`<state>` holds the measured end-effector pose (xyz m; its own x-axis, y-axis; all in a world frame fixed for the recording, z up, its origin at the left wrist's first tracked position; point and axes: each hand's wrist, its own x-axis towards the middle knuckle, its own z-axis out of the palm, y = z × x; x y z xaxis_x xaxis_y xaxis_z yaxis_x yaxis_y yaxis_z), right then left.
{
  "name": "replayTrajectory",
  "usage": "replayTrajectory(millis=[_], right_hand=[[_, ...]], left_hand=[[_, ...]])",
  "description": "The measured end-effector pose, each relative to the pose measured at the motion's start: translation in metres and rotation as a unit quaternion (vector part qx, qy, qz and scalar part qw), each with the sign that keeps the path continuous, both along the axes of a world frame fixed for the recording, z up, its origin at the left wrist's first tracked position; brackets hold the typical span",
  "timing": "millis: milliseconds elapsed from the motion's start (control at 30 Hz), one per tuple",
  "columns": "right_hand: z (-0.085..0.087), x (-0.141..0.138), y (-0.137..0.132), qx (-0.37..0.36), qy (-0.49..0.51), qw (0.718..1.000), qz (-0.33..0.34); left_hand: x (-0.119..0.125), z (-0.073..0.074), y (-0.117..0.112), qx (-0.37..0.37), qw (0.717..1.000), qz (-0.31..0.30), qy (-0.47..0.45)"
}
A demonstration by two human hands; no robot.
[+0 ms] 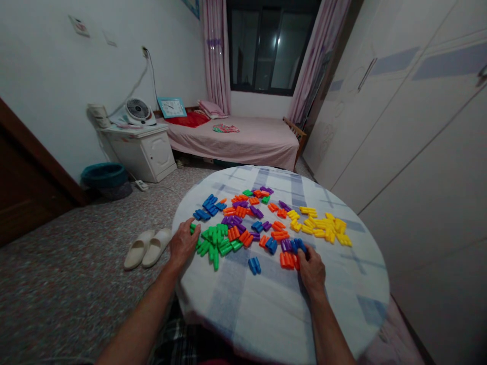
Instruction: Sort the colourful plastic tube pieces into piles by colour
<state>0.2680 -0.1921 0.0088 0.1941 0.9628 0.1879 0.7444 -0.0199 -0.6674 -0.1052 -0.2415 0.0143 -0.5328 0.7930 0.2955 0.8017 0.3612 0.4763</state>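
Observation:
Many small plastic pegs in several colours lie spread on a round table (281, 314) under a checked white and blue cloth. My left hand (183, 244) rests at the table's left edge, its fingers curled against a cluster of green pegs (215, 242). My right hand (311, 268) sits near the table's middle, with its fingers closed on orange pegs (287, 260) and a blue one beside them. Yellow pegs (323, 225) are grouped at the right, blue pegs (208, 207) at the far left, and two blue pegs (254, 265) lie apart in front.
A pair of white slippers (147, 247) lies on the speckled floor left of the table. Behind stand a white bedside cabinet (142, 149) with a fan, a bed (243, 139) with pink sheets, and a teal basin (104, 175). White wardrobe doors (418, 126) line the right side.

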Motion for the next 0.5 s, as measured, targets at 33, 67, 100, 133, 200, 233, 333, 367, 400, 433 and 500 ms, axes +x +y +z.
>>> replayTrajectory(millis=[33,67,100,133,200,233,333,367,400,433,500], right_hand=[[-0.0001,0.0000,-0.0001,-0.002,-0.001,1.000,-0.002],[-0.0002,0.0000,-0.0001,-0.004,-0.003,1.000,-0.004],[-0.0002,-0.0001,-0.0001,-0.005,-0.005,1.000,-0.004],[-0.0002,-0.0001,-0.0002,-0.006,-0.006,1.000,-0.004],[0.0000,-0.0002,-0.0002,-0.007,-0.008,1.000,-0.004],[0.0002,-0.0002,-0.0002,-0.007,-0.007,1.000,-0.004],[0.0009,-0.0003,0.0000,-0.006,-0.004,1.000,-0.003],[0.0010,-0.0004,0.0002,-0.006,-0.002,1.000,-0.002],[0.0010,-0.0004,0.0004,-0.006,-0.001,1.000,-0.001],[0.0009,-0.0005,0.0006,-0.005,-0.001,1.000,-0.001],[0.0003,-0.0004,0.0009,-0.005,-0.001,1.000,-0.001]], left_hand=[[0.0030,-0.0002,0.0011,-0.004,1.000,0.000,0.002],[0.0053,0.0005,0.0024,-0.009,1.000,-0.008,-0.001],[0.0068,0.0016,0.0037,-0.014,1.000,-0.022,-0.006],[0.0075,0.0030,0.0047,-0.016,0.999,-0.037,-0.010],[0.0069,0.0058,0.0051,-0.023,0.998,-0.058,-0.003],[0.0062,0.0070,0.0044,-0.028,0.998,-0.062,0.006],[0.0045,0.0080,0.0009,-0.038,0.997,-0.046,0.043],[0.0046,0.0072,0.0003,-0.038,0.997,-0.040,0.056],[0.0051,0.0060,0.0003,-0.035,0.996,-0.039,0.068],[0.0058,0.0042,0.0009,-0.030,0.996,-0.044,0.076],[0.0072,-0.0002,0.0037,-0.015,0.995,-0.060,0.075]])
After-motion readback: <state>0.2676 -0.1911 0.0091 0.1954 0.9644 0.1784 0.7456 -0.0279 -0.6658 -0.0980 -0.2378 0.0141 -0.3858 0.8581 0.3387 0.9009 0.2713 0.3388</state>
